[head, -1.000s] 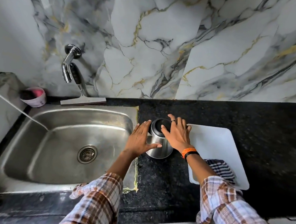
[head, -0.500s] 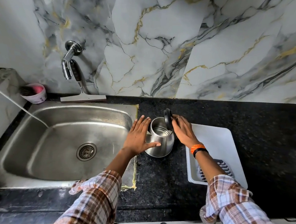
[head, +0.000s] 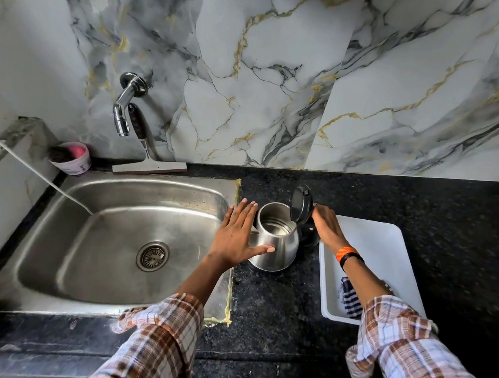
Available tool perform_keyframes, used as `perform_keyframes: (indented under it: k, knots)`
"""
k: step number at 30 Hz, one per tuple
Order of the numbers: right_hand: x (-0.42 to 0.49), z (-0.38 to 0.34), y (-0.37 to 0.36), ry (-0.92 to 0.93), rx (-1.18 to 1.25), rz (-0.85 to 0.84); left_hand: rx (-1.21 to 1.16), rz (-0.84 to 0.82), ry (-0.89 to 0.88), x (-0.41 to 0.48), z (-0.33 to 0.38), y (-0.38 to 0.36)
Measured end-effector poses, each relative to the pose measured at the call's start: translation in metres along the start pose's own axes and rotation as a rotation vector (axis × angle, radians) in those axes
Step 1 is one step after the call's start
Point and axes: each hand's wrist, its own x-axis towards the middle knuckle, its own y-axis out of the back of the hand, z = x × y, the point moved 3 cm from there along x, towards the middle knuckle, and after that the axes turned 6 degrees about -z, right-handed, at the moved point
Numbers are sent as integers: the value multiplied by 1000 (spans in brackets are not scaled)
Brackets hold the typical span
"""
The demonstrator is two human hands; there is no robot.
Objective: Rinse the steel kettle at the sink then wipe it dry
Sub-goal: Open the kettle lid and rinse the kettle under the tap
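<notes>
- so the lid (head: 300,204) is standing fully up now, half a second back it was only partway and a second ago it was shut, which means the steel kettle (head: 275,239) is finally open for rinsing
- kettle is sitting upright on the black desk (head: 278,309), between the sink (head: 120,239) and the white tray (head: 385,251), just beside the sink's edge
- my left hand (head: 236,238) is resting flat and spread against the kettle's side, steadying, not wrapping it
- my right hand (head: 325,226) is closing its grip around the handle behind the lid
- I'm seeing plenty of open basin under the tap (head: 123,112), so the only things to mind are the sink's edge and the tray's rim
- striped cloth (head: 349,302) is waiting in the tray
</notes>
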Motion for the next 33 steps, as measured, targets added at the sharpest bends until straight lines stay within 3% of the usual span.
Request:
perform_keyframes:
  k: [11, 16, 21, 26, 33]
  knots:
    - [-6, -6, 2, 58, -125, -8, 27, -21, -22, -5, -4, 4]
    - [-6, 0, -13, 73, -79, 157, 35, -16, -39, -10, -13, 7]
    - [-3, -20, -37, 107, -116, 179, 43, 7, 4, -27, -38, 13]
    - [16, -60, -78, 152, -126, 136, 29, 112, 78, -54, -95, 42]
    - [66, -125, -154, 245, -90, 138, 63, 127, 290, -79, -223, 102]
